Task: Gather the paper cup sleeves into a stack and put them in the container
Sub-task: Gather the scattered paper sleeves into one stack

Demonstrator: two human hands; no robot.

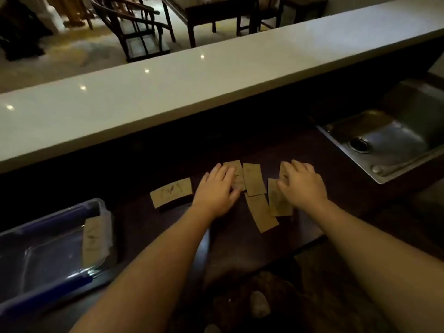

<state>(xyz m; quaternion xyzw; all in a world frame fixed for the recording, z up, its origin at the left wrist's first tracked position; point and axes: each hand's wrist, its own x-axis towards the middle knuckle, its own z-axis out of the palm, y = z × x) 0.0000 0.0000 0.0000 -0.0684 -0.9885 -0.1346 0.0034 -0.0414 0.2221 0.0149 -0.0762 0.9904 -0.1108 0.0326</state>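
Several flat brown paper cup sleeves lie spread on the dark counter. One sleeve (pixel 171 192) lies alone to the left. My left hand (pixel 217 188) rests palm down on a sleeve (pixel 236 173), fingers apart. Beside it lie a sleeve (pixel 253 179) and, nearer me, another sleeve (pixel 262 212). My right hand (pixel 302 183) lies flat over two more sleeves (pixel 278 200), fingers spread. Neither hand has lifted anything. A clear plastic container with a blue rim (pixel 48 222) stands at the lower left, with a sleeve (pixel 92 239) leaning inside its right wall.
A steel sink (pixel 384 140) is set into the counter at the right. A raised white countertop (pixel 192 87) runs across behind the work area. Beyond it stand a wooden chair (pixel 137 27) and a dark table (pixel 221 10).
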